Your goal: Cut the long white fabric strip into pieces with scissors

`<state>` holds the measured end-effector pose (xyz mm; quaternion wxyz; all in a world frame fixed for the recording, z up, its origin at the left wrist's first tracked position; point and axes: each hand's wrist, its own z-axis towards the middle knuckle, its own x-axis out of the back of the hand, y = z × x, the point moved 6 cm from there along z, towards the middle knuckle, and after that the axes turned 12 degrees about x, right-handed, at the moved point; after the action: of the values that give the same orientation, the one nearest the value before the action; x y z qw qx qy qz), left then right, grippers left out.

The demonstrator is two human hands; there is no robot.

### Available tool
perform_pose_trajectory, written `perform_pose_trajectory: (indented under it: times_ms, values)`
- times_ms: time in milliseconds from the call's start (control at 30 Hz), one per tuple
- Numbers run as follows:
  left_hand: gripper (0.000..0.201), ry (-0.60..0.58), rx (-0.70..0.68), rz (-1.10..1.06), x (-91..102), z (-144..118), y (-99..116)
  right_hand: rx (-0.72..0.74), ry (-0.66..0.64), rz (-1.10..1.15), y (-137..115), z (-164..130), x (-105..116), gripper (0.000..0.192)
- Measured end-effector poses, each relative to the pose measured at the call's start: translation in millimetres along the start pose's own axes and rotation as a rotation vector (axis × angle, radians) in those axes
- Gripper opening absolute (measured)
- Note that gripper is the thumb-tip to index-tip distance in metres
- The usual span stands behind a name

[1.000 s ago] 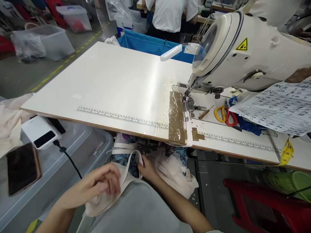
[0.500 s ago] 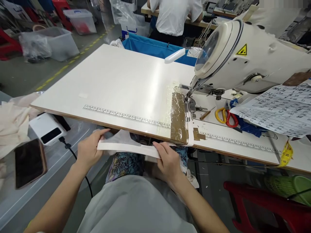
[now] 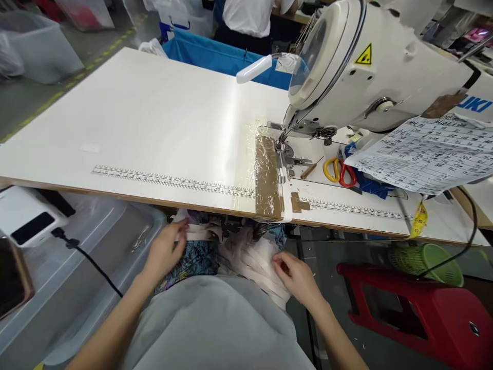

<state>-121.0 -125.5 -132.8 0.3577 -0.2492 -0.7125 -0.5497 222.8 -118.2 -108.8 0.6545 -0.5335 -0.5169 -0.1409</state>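
Note:
My left hand (image 3: 168, 249) is below the front edge of the table, its fingers closed around the end of a narrow off-white fabric strip (image 3: 200, 232). Pale, thin fabric (image 3: 252, 262) lies crumpled over my lap. At its right side my right hand (image 3: 298, 277) has curled fingers, with the fingertips pinching the fabric's edge. Part of the fabric is hidden under the table edge. Beyond my hands stands a white sewing machine (image 3: 335, 77), its needle area beside brown tape (image 3: 268, 180) on the table.
The white table (image 3: 165, 113) bears a printed ruler (image 3: 173, 181). Yellow-and-red-handled scissors (image 3: 339, 172), an awl (image 3: 311, 168) and a written sheet (image 3: 427, 151) are at the right. A red stool (image 3: 442, 313) stands below. A plastic bin (image 3: 96, 257) carries a white device (image 3: 31, 216) and phone (image 3: 13, 277).
The strip stretched between my hands is lowered and slack, and crumpled fabric now shows over my lap. My right hand has moved right and down. The view has shifted right.

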Motion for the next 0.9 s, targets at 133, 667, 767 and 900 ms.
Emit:
perform_pose_trajectory:
  times_ms: [133, 667, 767, 900]
  values:
    - [0.033, -0.432, -0.228, -0.134, -47.7, -31, 77, 0.104, -0.091, -0.17, -23, -13, -18, 0.019]
    - [0.034, -0.818, -0.111, -0.241, -107.7, -71, 104, 0.14, -0.032, -0.292, -16, -1, -3, 0.023]
    - [0.039, -0.899, -0.026, -0.517, -107.0, -72, 121, 0.096, 0.104, -0.081, -29, -1, 16, 0.02]
    - [0.046, -0.898, 0.274, -1.005, -105.3, -63, 141, 0.16, 0.196, 0.046, -61, 3, 32, 0.017]
